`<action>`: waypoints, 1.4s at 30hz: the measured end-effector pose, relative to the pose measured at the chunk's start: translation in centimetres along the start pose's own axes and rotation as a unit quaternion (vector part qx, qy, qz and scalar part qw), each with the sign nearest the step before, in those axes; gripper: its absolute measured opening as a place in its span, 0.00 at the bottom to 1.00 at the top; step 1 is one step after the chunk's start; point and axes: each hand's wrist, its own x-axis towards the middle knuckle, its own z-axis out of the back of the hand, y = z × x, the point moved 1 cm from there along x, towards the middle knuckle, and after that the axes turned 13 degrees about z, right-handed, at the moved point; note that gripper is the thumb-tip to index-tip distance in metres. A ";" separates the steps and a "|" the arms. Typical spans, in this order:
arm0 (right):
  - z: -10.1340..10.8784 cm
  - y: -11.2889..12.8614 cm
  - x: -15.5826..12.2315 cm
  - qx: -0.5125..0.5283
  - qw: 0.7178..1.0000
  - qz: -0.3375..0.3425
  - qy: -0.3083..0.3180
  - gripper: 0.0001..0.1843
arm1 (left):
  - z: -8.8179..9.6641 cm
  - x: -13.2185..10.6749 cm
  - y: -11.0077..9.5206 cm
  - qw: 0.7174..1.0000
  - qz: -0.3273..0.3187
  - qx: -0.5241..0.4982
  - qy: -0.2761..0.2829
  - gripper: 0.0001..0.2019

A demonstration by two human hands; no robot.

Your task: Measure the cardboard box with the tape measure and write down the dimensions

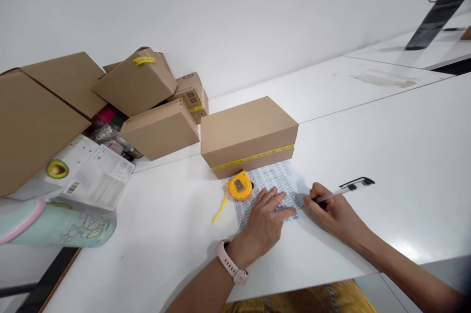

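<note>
My left hand [265, 217] lies flat with fingers spread on a sheet of paper [274, 174] covered in rows of dark marks. At the paper's right edge, my right hand [331, 207] is closed round a pen [344, 189] with a clear barrel and black clip. The pen's tip is hidden by the fingers. Just beyond my left hand sits a yellow tape measure [240, 186], a short length of its blade sticking out at the lower left. Behind the paper stands a closed cardboard box [250, 129] with a yellow tape strip along its front, apparently over the sheet's far edge.
Several more cardboard boxes [160, 131] are grouped at the left, beside a white printed package [99, 173] with an avocado picture. A mint green bottle [79, 224] is at the near left. A dark bottle [434, 21] stands at the far right, on the white table [386, 136].
</note>
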 end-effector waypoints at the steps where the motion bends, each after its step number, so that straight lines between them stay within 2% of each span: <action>1: 0.0 0.0 0.0 -0.001 1.000 0.000 0.001 0.17 | 0.0 0.0 0.0 1.000 0.000 0.000 0.000 0.23; 8: -0.3 -0.5 -0.1 0.000 1.000 0.007 0.004 0.17 | -0.1 0.0 0.2 1.000 -0.002 0.001 -0.006 0.22; 11: -0.1 -0.5 -0.1 -0.016 1.000 0.016 -0.015 0.17 | -0.2 0.0 0.1 1.000 -0.010 -0.001 -0.014 0.22; 13: 0.3 -0.5 0.1 -0.036 0.998 0.015 -0.043 0.16 | -0.1 0.0 0.0 0.999 -0.021 -0.003 -0.035 0.22; 16: 1.5 -1.0 0.5 -0.123 0.987 0.026 -0.095 0.11 | 0.5 0.2 0.0 0.994 -0.018 -0.013 -0.105 0.20; 19: 2.5 -2.0 0.8 -0.218 0.966 0.060 -0.122 0.14 | 1.9 0.4 0.7 0.985 0.039 -0.006 -0.167 0.18; 23: 2.5 -3.5 1.0 -0.303 0.942 0.075 -0.121 0.27 | 4.3 0.7 2.2 0.967 0.146 0.034 -0.204 0.12; 26: 2.2 -4.2 1.1 -0.340 0.927 0.076 -0.139 0.32 | 5.3 0.8 3.1 0.954 0.219 0.058 -0.194 0.16; 31: 2.4 -4.7 1.2 -0.302 0.935 0.049 -0.180 0.27 | 5.4 0.8 3.5 0.946 0.289 0.047 -0.141 0.25; 38: 2.9 -5.1 1.7 -0.244 0.948 0.031 -0.201 0.18 | 5.4 0.9 3.9 0.941 0.316 -0.050 -0.109 0.26; 42: 3.0 -5.1 1.9 -0.227 0.950 0.026 -0.214 0.15 | 5.9 0.9 4.2 0.932 0.307 -0.169 -0.096 0.25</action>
